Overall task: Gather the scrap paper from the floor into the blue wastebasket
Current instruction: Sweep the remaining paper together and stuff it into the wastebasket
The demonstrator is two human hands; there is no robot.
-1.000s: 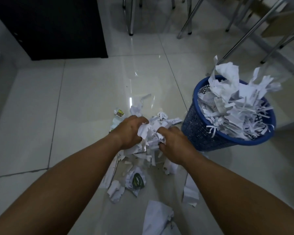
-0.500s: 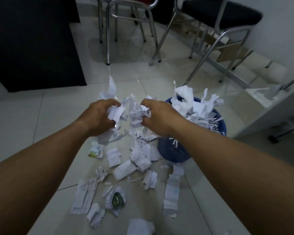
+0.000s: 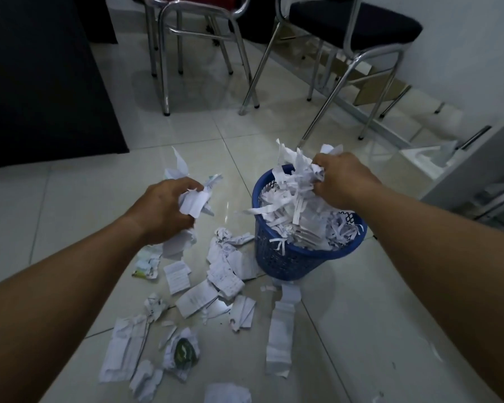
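Blue wastebasket (image 3: 297,257), heaped full; right hand (image 3: 342,181) grip clenching shreds above, left hand (image 3: 160,210) grip clenching scraps at nine o'clock. Risk: overflow spilling onto the floor (image 3: 70,216).

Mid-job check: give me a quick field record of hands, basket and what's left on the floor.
left hand: clutching a wad of scrap paper, above the floor, left of the basket
right hand: gripping scraps over the basket's mouth
blue wastebasket: upright, heaped with shredded paper above the rim
floor scraps: many pieces lie in front of and left of the basket
long strip: lying flat on the floor, near the basket's base
task state: unfinished
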